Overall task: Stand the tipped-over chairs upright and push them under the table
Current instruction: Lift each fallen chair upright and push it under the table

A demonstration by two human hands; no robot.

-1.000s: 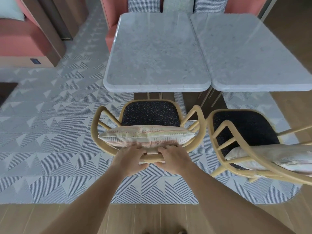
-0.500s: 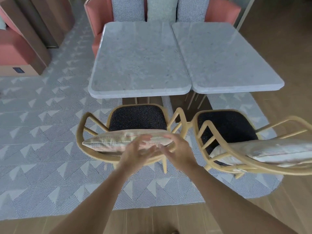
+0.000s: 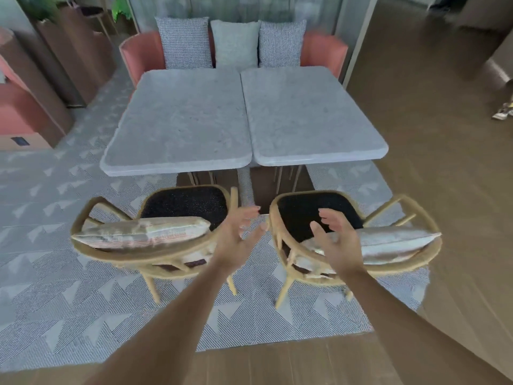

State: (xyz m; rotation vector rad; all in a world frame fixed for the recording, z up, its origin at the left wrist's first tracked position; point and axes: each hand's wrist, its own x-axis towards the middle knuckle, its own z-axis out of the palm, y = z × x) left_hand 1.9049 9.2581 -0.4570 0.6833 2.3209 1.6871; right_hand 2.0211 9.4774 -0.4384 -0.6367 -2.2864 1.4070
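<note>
1. Standing upright on the rug [image 3: 83, 309], your left chair [image 3: 155, 234] and right chair [image 3: 358, 237] face twelve o'clock toward the table [image 3: 180, 126], seats just short of its edge.
2. Your left hand [image 3: 236, 240] and right hand [image 3: 337, 240] hover spread, holding nothing.

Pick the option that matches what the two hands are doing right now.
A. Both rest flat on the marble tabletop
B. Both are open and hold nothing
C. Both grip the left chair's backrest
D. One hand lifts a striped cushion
B: the left hand and right hand hover open above the two wooden chairs, fingers spread, holding nothing.
</note>
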